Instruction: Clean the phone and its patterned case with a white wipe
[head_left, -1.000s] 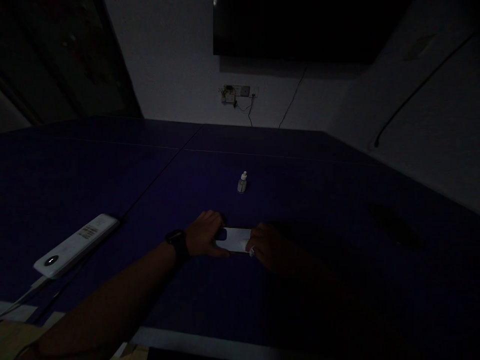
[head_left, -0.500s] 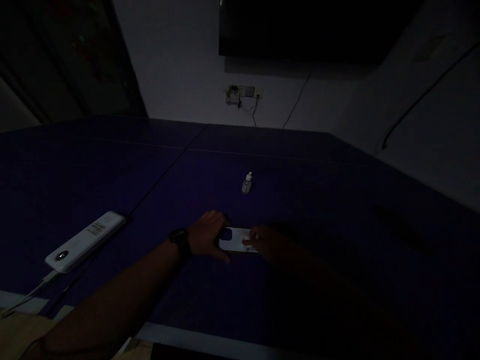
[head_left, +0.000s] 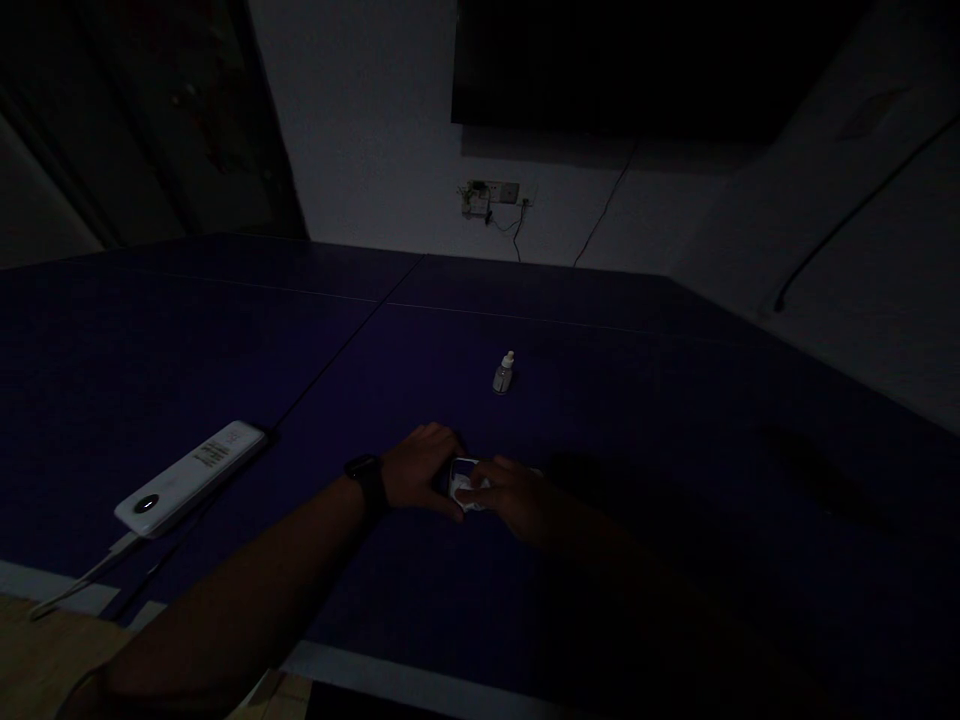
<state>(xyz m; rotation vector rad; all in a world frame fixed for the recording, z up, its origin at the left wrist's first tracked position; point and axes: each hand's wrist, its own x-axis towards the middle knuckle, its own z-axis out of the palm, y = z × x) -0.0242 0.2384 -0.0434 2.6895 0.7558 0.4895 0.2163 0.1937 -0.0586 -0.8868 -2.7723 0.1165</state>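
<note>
White phone (head_left: 463,467), probably, between hands (head_left: 415,470) (head_left: 519,502), partly beneath the right.

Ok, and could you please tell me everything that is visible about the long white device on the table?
The long white device is oblong, with rounded corners and a smooth, plastic-looking surface. Near its closer end is a dark round display with a lit mark; toward the far end is small print, unreadable here. It lies flat and slanted on the blue-purple table, left of the left hand and apart from it. A pale cable meets its near end.
</note>
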